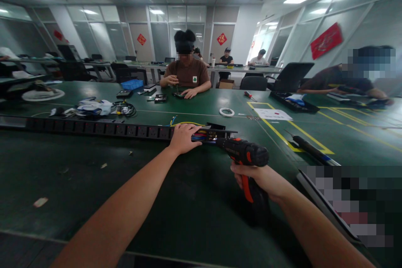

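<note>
A long black power strip (135, 131) with a row of sockets lies across the green table. My left hand (184, 139) is wrapped over it near its right end, fingers across the top and thumb along the near side. Coloured wires (199, 136) show in the opened end just right of that hand. In my right hand (254, 172) is a black and orange cordless drill (246, 150), held by its handle. Its nose points left at the strip's right end, close to the terminals; whether the bit touches them I cannot tell.
Bagged parts and cables (94, 108) lie behind the strip. A white tape roll (226, 112), a red screwdriver (249, 96), a paper sheet (272, 114) and a soldering iron-like tool (310, 149) lie to the right. A co-worker (186, 71) works opposite; another person (336, 77) sits far right.
</note>
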Action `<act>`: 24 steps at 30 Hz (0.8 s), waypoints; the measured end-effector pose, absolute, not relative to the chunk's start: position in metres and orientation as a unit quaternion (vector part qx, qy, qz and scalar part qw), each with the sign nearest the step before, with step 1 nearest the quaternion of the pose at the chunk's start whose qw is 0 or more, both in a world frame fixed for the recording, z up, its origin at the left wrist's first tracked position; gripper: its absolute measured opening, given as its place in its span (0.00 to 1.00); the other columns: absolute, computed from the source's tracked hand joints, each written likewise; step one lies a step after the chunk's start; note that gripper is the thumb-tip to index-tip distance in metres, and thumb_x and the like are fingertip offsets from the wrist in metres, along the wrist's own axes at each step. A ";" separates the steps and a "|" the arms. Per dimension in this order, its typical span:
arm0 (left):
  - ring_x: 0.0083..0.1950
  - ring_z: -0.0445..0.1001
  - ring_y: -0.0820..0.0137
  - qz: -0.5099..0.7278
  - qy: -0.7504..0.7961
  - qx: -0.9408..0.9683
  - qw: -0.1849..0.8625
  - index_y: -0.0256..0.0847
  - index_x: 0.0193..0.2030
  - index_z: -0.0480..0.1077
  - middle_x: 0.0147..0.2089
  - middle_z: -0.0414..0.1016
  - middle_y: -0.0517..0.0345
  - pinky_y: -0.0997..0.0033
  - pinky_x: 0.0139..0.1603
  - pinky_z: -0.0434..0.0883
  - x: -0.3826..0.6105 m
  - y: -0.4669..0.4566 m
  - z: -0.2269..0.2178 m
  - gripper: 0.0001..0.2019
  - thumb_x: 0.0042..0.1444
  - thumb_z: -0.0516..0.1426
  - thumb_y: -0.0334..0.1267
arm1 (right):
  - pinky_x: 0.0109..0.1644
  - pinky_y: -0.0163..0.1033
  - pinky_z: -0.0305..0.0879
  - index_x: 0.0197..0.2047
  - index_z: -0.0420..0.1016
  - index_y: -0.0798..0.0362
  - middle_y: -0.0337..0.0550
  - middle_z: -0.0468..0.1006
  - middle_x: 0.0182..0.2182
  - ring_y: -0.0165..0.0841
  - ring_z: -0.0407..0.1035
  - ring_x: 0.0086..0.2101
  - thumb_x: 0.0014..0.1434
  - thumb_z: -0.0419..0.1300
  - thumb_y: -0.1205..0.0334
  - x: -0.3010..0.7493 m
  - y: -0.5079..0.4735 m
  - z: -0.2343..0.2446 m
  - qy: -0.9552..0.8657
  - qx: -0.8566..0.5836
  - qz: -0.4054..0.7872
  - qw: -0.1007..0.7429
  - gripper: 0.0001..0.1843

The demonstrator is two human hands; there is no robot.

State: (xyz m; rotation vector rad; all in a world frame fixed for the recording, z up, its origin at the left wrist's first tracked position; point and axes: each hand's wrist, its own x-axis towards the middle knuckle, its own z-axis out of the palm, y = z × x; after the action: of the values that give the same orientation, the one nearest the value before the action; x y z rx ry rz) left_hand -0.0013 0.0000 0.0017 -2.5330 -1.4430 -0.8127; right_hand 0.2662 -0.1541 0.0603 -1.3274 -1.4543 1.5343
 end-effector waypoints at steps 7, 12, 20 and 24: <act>0.63 0.68 0.52 -0.275 -0.468 -0.837 0.069 0.51 0.64 0.69 0.61 0.74 0.53 0.48 0.64 0.57 -0.002 0.001 -0.001 0.33 0.53 0.66 0.57 | 0.30 0.38 0.65 0.32 0.73 0.53 0.37 0.73 0.20 0.33 0.68 0.23 0.50 0.69 0.51 0.264 -0.156 0.063 -0.549 -0.514 0.577 0.318 0.15; 0.63 0.68 0.53 -0.275 -0.471 -0.836 0.068 0.52 0.65 0.69 0.61 0.74 0.54 0.48 0.65 0.56 -0.002 0.002 -0.001 0.33 0.53 0.66 0.57 | 0.30 0.38 0.65 0.32 0.73 0.53 0.37 0.73 0.20 0.33 0.67 0.23 0.50 0.69 0.51 0.264 -0.155 0.064 -0.545 -0.514 0.578 0.322 0.15; 0.63 0.68 0.52 -0.275 -0.469 -0.837 0.063 0.50 0.64 0.69 0.61 0.74 0.53 0.48 0.63 0.57 -0.001 0.001 0.000 0.33 0.53 0.65 0.57 | 0.30 0.38 0.65 0.30 0.73 0.53 0.37 0.73 0.21 0.32 0.67 0.23 0.52 0.69 0.50 0.267 -0.154 0.060 -0.554 -0.507 0.582 0.312 0.16; 0.63 0.68 0.52 -0.272 -0.471 -0.837 0.061 0.51 0.65 0.69 0.62 0.74 0.53 0.47 0.64 0.56 -0.001 0.001 0.000 0.33 0.53 0.65 0.57 | 0.31 0.38 0.66 0.29 0.73 0.53 0.38 0.73 0.21 0.32 0.68 0.23 0.53 0.68 0.49 0.268 -0.153 0.059 -0.561 -0.506 0.579 0.306 0.16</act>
State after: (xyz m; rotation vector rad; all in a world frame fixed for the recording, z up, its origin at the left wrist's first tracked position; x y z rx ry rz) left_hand -0.0009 0.0009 0.0003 -2.5308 -1.4255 -0.8224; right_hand 0.2685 -0.1532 0.0587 -1.3402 -1.4842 1.5338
